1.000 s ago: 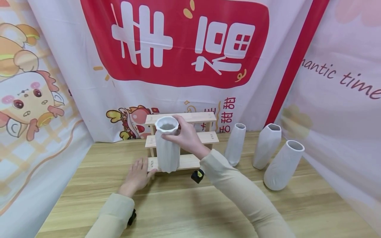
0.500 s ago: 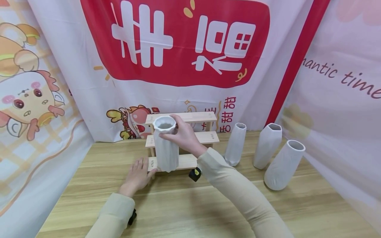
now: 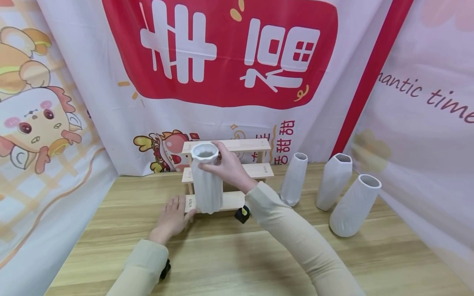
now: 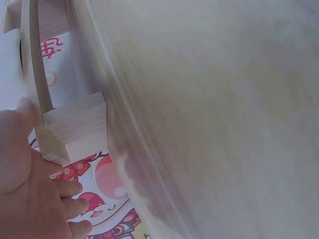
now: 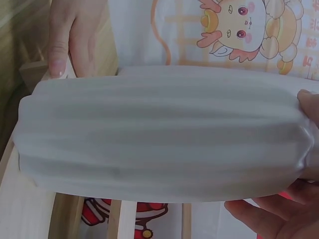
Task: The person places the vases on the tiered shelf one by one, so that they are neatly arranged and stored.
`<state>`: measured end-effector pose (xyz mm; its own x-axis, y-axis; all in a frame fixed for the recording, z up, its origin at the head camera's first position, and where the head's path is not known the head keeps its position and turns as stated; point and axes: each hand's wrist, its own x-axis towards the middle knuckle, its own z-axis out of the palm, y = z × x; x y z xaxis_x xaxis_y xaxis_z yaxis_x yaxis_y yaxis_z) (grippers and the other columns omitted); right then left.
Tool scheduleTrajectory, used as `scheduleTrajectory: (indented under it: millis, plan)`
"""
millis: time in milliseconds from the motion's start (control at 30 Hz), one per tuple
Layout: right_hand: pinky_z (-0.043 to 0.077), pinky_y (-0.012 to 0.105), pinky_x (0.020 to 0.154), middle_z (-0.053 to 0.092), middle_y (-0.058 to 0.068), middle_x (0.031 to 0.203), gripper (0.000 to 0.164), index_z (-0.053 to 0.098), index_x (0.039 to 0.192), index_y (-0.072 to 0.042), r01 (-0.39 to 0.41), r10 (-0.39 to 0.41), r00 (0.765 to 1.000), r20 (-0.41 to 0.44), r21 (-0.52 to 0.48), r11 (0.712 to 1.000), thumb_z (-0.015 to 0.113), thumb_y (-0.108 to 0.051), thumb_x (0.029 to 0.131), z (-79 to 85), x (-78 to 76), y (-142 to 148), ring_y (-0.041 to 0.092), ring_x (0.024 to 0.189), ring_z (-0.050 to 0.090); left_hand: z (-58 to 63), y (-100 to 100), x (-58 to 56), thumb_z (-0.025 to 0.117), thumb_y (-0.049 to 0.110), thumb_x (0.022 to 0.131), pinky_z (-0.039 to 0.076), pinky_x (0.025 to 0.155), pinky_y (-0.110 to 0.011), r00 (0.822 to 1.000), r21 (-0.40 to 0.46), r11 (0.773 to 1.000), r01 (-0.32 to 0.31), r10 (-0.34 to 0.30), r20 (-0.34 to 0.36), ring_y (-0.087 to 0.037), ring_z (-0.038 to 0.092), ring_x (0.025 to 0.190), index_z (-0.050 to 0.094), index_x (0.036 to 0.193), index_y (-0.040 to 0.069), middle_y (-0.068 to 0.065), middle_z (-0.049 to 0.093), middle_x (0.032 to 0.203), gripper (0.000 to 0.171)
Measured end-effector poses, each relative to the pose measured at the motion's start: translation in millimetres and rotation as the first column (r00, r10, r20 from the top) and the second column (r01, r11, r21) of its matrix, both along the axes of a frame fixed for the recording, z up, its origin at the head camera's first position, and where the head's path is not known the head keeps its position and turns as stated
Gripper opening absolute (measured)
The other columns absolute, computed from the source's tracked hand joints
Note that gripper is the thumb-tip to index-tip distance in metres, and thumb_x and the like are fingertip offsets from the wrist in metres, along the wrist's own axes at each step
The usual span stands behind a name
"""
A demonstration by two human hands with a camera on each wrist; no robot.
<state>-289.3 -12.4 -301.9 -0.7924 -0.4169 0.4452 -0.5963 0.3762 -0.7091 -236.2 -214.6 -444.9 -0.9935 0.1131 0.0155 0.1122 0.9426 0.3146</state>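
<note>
My right hand [image 3: 231, 168] grips a white fluted vase [image 3: 208, 185] by its scalloped rim, thumb in front and fingers behind. The vase is upright over the lowest step of a three-tier wooden stand [image 3: 235, 200], towards its left end. In the right wrist view, the vase's ribbed side [image 5: 164, 134] fills the middle, its base against or just above the board; I cannot tell if it bears weight. At the stand's left end rests my left hand [image 3: 172, 218], fingers extended. Its thumb [image 4: 27, 109] touches the lowest board in the left wrist view.
Right of the stand, three white vases stand on the wooden table [image 3: 222, 259]: a slim one [image 3: 293, 181], a faceted one [image 3: 333, 183] and a rounded one [image 3: 353, 207]. A printed cloth [image 3: 226, 94] hangs close behind the stand.
Over the last second my right hand has shifted the fluted vase slightly left along the lowest step. My left hand has stayed at the stand's end.
</note>
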Motion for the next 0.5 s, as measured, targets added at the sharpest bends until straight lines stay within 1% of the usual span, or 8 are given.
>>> scheduleTrajectory:
  millis: [133,300,500]
  plan:
    - [0.049,0.029,0.076,0.057,0.002,0.114,0.068,0.040,0.133,-0.012,-0.015,0.015,1.000,0.026,-0.003,1.000,0.075,-0.028,0.077,0.1,-1.7,-0.2,0.014,0.100,0.054,-0.2,-0.8,-0.2,0.035,0.041,0.099,0.007,0.105,-0.058,1.000,-0.001,1.000,0.001,-0.001,0.001,-0.049,0.009,0.131,0.010,0.142,-0.011,-0.035,0.011,0.143,0.072]
    - [0.049,0.030,0.077,0.056,0.002,0.115,0.069,0.038,0.135,-0.012,-0.031,0.032,0.999,0.040,-0.007,0.999,0.075,-0.028,0.078,-0.5,-3.2,0.1,0.013,0.101,0.054,-0.2,-1.0,-0.9,0.035,0.041,0.099,0.007,0.105,-0.058,1.000,0.006,1.000,-0.001,0.001,0.009,-0.049,0.008,0.131,0.009,0.142,-0.011,-0.035,0.010,0.144,0.072]
    - [0.049,0.030,0.078,0.056,0.002,0.116,0.071,0.037,0.136,-0.013,-0.031,0.031,0.998,0.053,-0.005,1.000,0.075,-0.029,0.078,-2.2,-3.8,0.9,0.014,0.103,0.053,-0.5,-0.7,-0.8,0.035,0.041,0.099,0.006,0.105,-0.058,1.000,0.004,1.000,0.000,0.000,0.006,-0.049,0.008,0.131,0.010,0.142,-0.011,-0.035,0.011,0.144,0.072]
